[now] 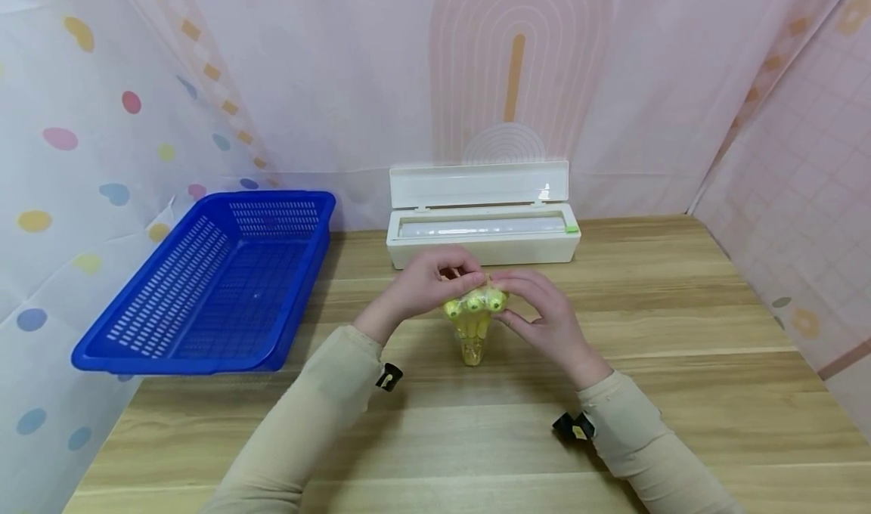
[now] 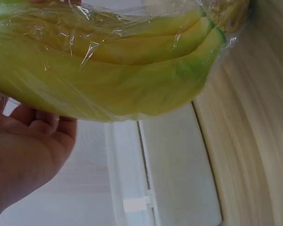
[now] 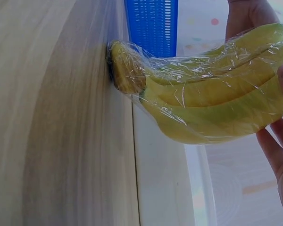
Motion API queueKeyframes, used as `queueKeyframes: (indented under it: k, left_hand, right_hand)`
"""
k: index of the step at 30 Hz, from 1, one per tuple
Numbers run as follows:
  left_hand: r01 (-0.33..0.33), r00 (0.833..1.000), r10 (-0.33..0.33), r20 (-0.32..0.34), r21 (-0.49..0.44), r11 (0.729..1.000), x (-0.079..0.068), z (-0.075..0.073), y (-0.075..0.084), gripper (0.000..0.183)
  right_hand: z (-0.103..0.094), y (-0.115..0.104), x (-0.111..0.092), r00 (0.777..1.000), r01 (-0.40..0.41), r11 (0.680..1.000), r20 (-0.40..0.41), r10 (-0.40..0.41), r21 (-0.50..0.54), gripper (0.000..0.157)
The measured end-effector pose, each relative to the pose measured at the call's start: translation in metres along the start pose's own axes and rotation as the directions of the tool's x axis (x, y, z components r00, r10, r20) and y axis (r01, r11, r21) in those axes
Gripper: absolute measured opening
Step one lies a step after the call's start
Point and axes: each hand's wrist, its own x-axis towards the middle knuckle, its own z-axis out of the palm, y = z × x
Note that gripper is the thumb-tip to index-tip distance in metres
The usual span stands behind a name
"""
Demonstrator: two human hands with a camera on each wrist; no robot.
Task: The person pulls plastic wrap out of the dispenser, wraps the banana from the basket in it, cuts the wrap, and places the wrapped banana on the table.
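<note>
A bunch of yellow-green bananas [image 1: 472, 325] wrapped in clear, shiny cling film stands between both hands, its stem end down on the wooden table and its tips up. My left hand [image 1: 441, 278] holds the film-covered tips from the left, thumb near the top. On the other side my right hand [image 1: 547, 319] grips the tips, with the thumb lower than the fingers. In the left wrist view the wrapped bananas [image 2: 108, 70] hide part of the fingers. The right wrist view shows the brown stem end [image 3: 127, 68] covered in film and touching the table.
Behind the hands is a white cling film dispenser [image 1: 483, 253], its lid [image 1: 476, 185] raised and a film roll [image 1: 476, 227] inside. A blue plastic basket [image 1: 292, 302] stands at the left. Patterned cloth hangs around the wooden table [image 1: 680, 393].
</note>
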Motion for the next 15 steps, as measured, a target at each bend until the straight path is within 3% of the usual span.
queueKeyframes:
  k: [5, 8, 12, 15]
  left_hand:
    - [0.149, 0.989, -0.144, 0.045, -0.127, 0.981, 0.0008, 0.0010, -0.0004, 0.014]
    - [0.207, 0.978, -0.199, 0.058, -0.176, 0.962, 0.0006, 0.0016, 0.0000, 0.016]
    - [0.221, 0.975, -0.216, 0.046, -0.173, 0.960, 0.0009, 0.0022, 0.0003, 0.017]
    - [0.228, 0.974, -0.224, 0.039, -0.161, 0.960, 0.0018, 0.0027, -0.0002, 0.017]
  right_hand:
    - [-0.0017, 0.0009, -0.0013, 1.000, -0.006, 1.000, 0.001, 0.006, -0.022, 0.043]
    - [-0.0032, 0.0006, -0.0014, 1.000, -0.002, 0.999, 0.003, 0.002, -0.045, 0.047]
    - [-0.0051, 0.0011, 0.0023, 0.996, 0.091, 0.993, 0.018, -0.090, -0.071, 0.042]
    - [-0.0062, 0.0021, 0.0065, 0.981, 0.194, 0.977, 0.035, -0.192, -0.091, 0.035]
